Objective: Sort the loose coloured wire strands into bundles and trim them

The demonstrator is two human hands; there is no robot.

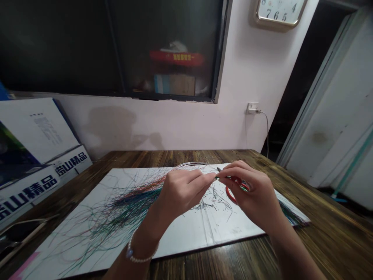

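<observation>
My left hand [186, 187], with a beaded bracelet [142, 258] on the wrist, is closed in a pinch. Its fingertips almost meet those of my right hand [252, 188], also pinched. Between them shows a thin dark green strand [217, 178], too small to make out fully. Scissors with red handles [230, 195] show beside and behind my right fingers; I cannot tell whether they lie on the board or hang from that hand. Fine coloured strands [128, 208], green, blue and orange-red, spread over the white board [186, 233] to the left. Short dark clippings [217, 200] lie below my hands.
Another bundle of strands [291, 212] lies at the board's right end. A wire ring or coil [192, 164] sits at its back edge. Printed boxes [40, 171] stand on the wooden table's [233, 256] left. Behind are a wall, a window and a plugged-in socket [252, 108].
</observation>
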